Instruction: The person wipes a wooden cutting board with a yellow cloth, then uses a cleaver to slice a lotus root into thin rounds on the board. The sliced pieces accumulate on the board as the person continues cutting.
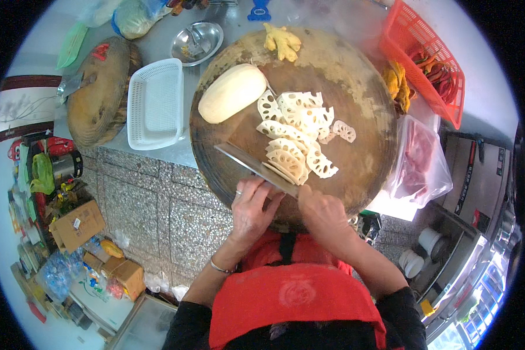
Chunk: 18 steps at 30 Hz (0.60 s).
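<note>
My right hand point(326, 214) grips the handle end of a cleaver point(258, 168), whose blade slants up to the left over a round wooden chopping block point(363, 166). Close behind the blade, my left hand point(256, 210) has its fingers curled on what looks like the stub of a lotus root, mostly hidden by the fingers. Thin lotus root slices point(286, 155) lean against each other just past the blade, and more overlap in a loose pile further up. A whole peeled lotus root section point(232, 93) rests at the block's upper left.
Ginger point(282, 41) lies at the block's far edge. Left of the block stand a white plastic basket point(155, 105), a steel bowl point(197, 43) and a second chopping block point(100, 96). On the right are a red basket point(424, 57) of peppers and bagged meat point(420, 157).
</note>
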Motion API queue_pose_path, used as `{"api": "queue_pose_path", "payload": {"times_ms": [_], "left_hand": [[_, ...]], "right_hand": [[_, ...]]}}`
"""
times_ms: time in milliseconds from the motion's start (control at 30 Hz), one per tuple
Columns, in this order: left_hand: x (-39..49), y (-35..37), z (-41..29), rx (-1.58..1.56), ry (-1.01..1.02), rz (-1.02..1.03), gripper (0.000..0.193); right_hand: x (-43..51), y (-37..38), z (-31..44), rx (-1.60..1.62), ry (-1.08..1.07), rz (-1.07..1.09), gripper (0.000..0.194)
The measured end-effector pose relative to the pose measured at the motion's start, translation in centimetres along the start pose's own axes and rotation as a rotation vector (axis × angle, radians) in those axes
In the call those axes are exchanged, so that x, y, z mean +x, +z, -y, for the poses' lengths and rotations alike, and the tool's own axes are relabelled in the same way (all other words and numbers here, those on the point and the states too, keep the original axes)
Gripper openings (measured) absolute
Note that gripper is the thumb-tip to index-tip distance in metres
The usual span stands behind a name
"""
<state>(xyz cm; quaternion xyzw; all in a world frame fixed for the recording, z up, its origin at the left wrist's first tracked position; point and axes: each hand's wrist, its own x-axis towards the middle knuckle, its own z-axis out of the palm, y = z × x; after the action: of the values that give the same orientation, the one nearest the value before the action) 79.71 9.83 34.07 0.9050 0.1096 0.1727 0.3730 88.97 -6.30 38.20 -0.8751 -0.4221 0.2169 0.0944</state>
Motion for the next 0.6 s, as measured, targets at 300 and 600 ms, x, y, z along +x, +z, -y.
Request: {"api": "queue_pose_path", "payload": {"times_ms": [300, 600], "left_hand": [[-0.5, -0.3, 0.1, -0.004, -0.002, 0.009, 0.035], [0.0, -0.4, 0.2, -0.018, -0.027, 0.024, 0.037]], "right_hand": [[-3.6, -3.9, 0.4, 0.037, 0.023, 0.078, 0.009], [-4.2, -3.9, 0.6, 0.035, 0.053, 0.117, 0.007]]}}
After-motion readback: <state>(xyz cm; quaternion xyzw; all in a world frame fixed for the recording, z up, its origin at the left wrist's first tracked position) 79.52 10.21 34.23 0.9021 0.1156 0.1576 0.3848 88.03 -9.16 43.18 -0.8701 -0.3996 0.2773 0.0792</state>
